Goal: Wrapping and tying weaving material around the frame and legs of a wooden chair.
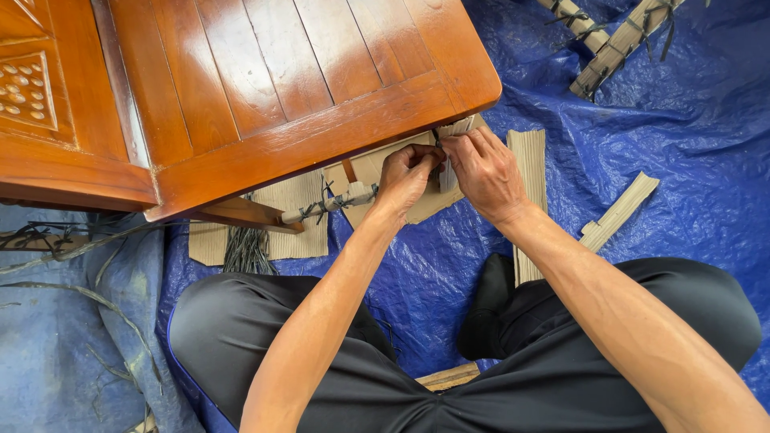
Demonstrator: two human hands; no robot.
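Both hands meet under the wooden table's corner (449,88) — left hand (407,175) and right hand (481,168) fingers pinched closed on a dark cord (437,148) — over cardboard wrapping (385,164) above the blue tarp (682,120).

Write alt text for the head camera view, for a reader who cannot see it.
A seated person's left hand and right hand meet at the corner of a glossy wooden table, pinching dark cord around a cardboard-wrapped leg. Cardboard strips lie on a blue tarp beneath.
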